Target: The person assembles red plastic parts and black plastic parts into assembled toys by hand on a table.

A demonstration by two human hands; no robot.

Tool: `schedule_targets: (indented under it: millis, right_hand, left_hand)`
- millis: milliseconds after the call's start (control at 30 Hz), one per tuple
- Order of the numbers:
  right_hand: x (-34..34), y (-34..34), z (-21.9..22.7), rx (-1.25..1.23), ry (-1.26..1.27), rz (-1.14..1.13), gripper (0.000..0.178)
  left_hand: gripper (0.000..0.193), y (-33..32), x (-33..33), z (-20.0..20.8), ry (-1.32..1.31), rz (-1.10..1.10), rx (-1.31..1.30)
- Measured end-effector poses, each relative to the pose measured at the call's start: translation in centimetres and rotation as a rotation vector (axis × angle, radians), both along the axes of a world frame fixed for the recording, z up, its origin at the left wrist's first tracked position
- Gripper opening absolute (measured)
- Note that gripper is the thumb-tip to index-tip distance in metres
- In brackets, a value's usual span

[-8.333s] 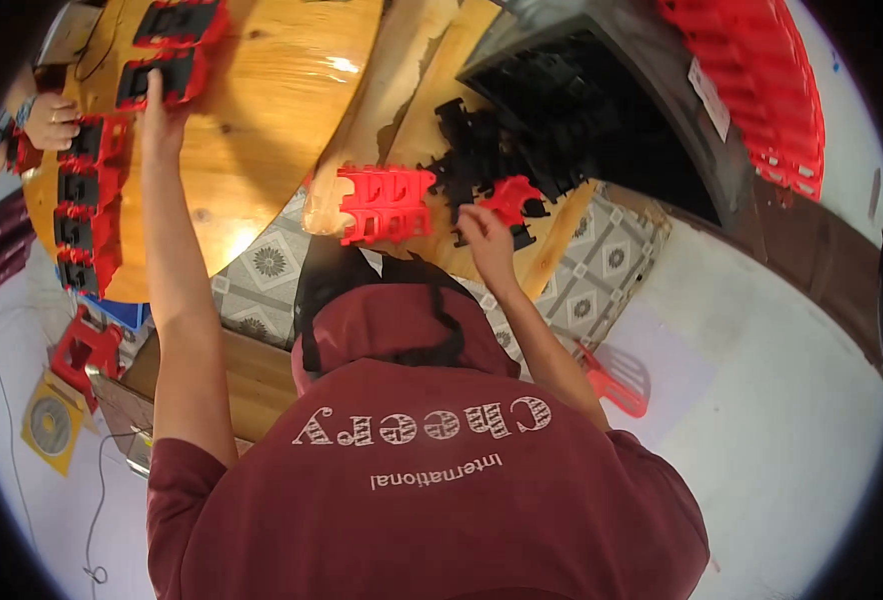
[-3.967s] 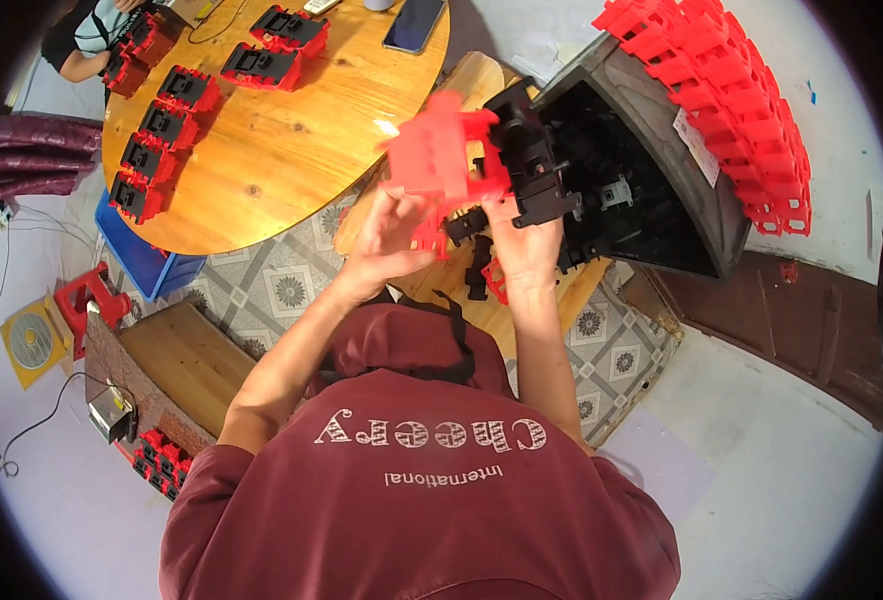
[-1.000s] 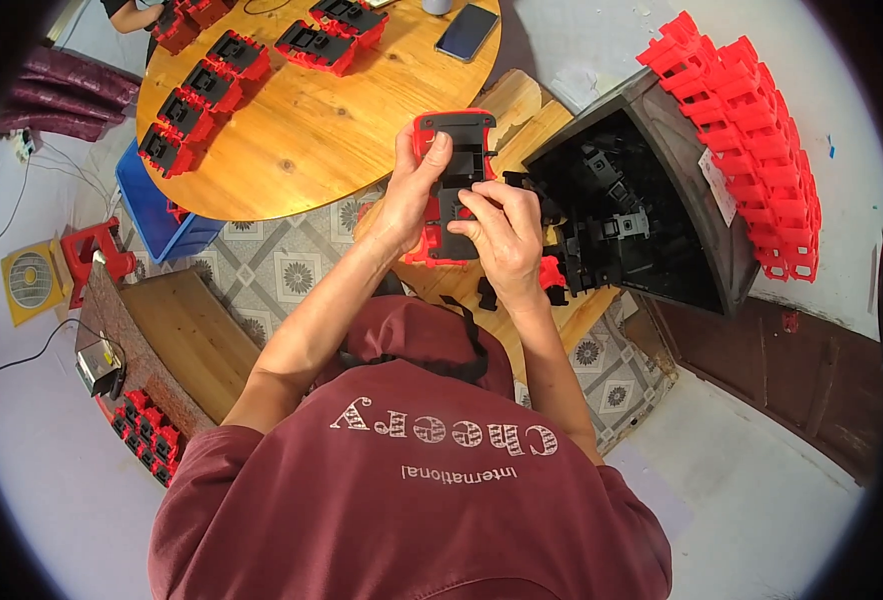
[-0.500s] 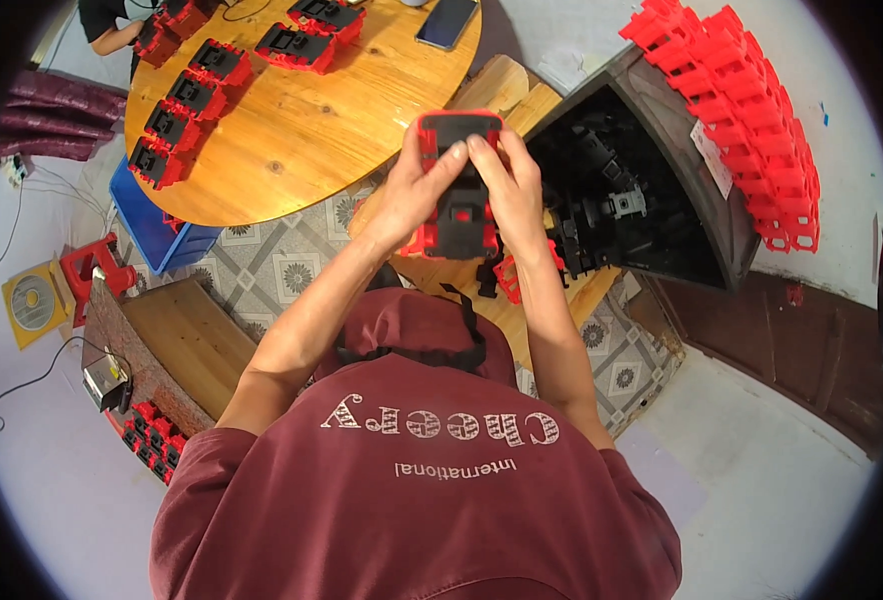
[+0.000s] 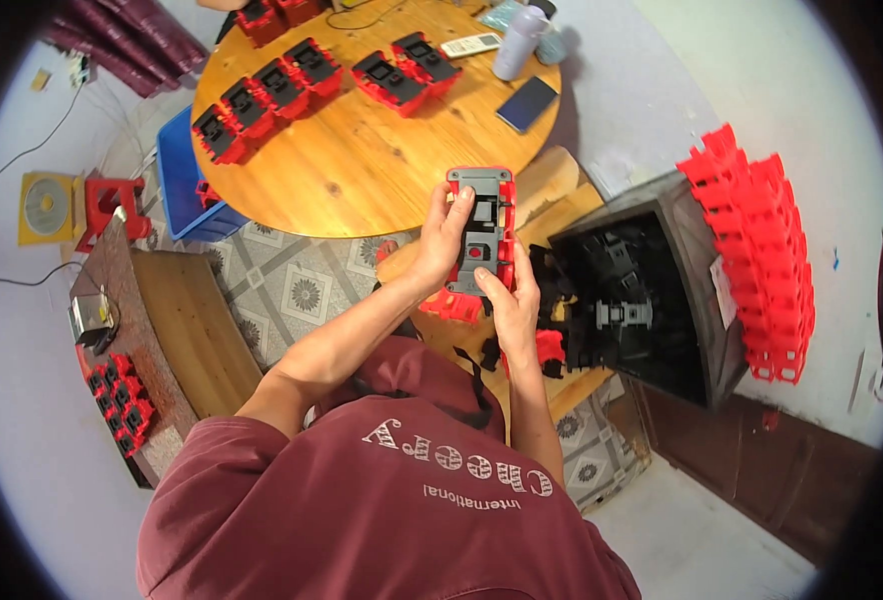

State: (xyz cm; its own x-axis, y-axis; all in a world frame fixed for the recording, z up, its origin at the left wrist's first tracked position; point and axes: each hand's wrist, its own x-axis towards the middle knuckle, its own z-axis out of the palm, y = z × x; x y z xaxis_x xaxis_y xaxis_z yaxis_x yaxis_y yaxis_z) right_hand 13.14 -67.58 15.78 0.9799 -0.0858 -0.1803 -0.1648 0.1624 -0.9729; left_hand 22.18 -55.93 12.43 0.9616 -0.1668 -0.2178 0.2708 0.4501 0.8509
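Between my two hands is a red plastic housing with a dark grey-black top plate, its plate side facing up. My left hand grips its left edge, the thumb lying on the plate near the middle. Low on the right side, my right hand holds it with the thumb pressed on the plate's lower end; the other fingers are partly hidden beneath. Similar red-and-black housings stand in a row on the round wooden table, with another pair farther right.
At my right, an open dark box holds black and grey plastic parts, with stacked red frames beyond it. A phone and a bottle stand at the table's far right. A blue bin sits left.
My view has shifted, so the table appears lower and farther right. My left thumb has moved apart from the right one, which now presses the plate's lower end. Both hands still hold the housing.
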Motion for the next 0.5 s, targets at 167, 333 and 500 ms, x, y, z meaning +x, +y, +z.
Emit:
schedule_targets:
  millis: [167, 333, 500]
  right_hand:
    - [2.8, 1.8, -2.9, 0.146, 0.017, -0.066, 0.056]
    - [5.9, 1.7, -6.7, 0.205, 0.216, 0.162, 0.080]
    - [13.9, 3.1, -7.8, -0.408, -0.038, 0.163, 0.098]
  left_hand:
    - [0.094, 3.7, 0.2, -0.2, -0.037, -0.242, 0.069]
    - [0.108, 7.1, 1.7, -2.3, 0.168, 0.099, 0.207]
    - [0.097, 12.5, 8.9, -6.8, 0.138, 0.348, 0.312]
